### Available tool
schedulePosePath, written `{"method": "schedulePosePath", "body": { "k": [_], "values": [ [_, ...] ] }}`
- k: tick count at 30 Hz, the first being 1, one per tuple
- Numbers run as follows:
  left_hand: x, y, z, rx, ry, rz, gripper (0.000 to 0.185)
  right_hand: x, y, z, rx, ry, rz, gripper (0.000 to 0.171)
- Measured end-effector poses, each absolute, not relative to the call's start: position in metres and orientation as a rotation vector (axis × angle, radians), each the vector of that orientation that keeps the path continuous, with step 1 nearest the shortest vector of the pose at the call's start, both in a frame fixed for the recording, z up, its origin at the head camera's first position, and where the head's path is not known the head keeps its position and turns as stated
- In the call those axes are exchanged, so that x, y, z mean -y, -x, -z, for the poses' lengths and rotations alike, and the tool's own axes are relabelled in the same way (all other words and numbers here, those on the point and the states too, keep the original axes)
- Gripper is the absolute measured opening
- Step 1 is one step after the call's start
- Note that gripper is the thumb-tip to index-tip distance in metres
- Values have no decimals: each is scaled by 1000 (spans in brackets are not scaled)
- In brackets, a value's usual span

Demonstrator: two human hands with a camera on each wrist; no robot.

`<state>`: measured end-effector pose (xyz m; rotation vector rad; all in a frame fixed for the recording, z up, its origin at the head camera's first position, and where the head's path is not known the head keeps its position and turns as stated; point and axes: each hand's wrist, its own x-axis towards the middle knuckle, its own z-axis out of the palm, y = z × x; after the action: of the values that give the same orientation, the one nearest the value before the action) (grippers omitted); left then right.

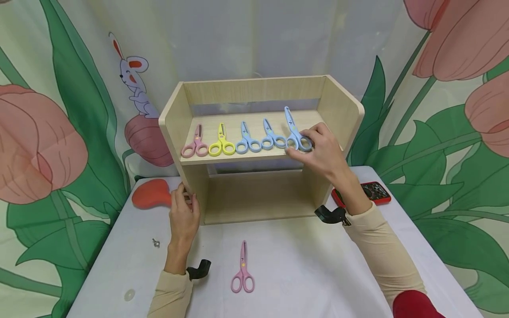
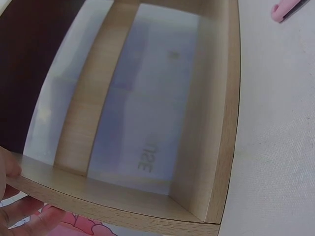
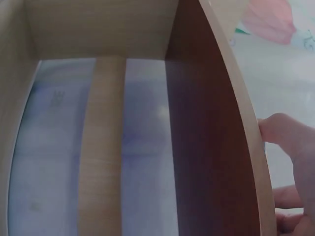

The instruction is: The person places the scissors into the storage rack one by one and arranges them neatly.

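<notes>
A two-tier wooden shelf stands on the table. On its upper board lie pink scissors, yellow scissors and two light-blue pairs of scissors, in a row with handles toward the front. My right hand grips a third light-blue pair of scissors by the handles at the row's right end. In the right wrist view the thumb is at the board's front edge, and the scissors are hidden. My left hand holds the front edge of the shelf's left side panel, thumb inside, fingers outside.
Another pair of pink scissors lies on the table in front of the shelf. Left of it are an orange-red rounded object, a small metal piece and a translucent disc. A red and black multimeter lies behind the right forearm.
</notes>
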<state>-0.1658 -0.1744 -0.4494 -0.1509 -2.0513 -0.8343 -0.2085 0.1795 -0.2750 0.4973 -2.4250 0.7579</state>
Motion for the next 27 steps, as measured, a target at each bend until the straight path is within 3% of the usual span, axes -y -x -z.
{"method": "schedulePosePath", "body": {
  "k": [17,21,27],
  "values": [
    [172,164,451,2082,144,859,45,-188,211,261,2753,-391,-764,77],
    [173,164,449,2073,139,851,44,-183,204,269,2619,-372,-774,83],
    [174,166,449,2039,153,843,44,-169,179,295,2190,-554,-769,75]
  ]
}}
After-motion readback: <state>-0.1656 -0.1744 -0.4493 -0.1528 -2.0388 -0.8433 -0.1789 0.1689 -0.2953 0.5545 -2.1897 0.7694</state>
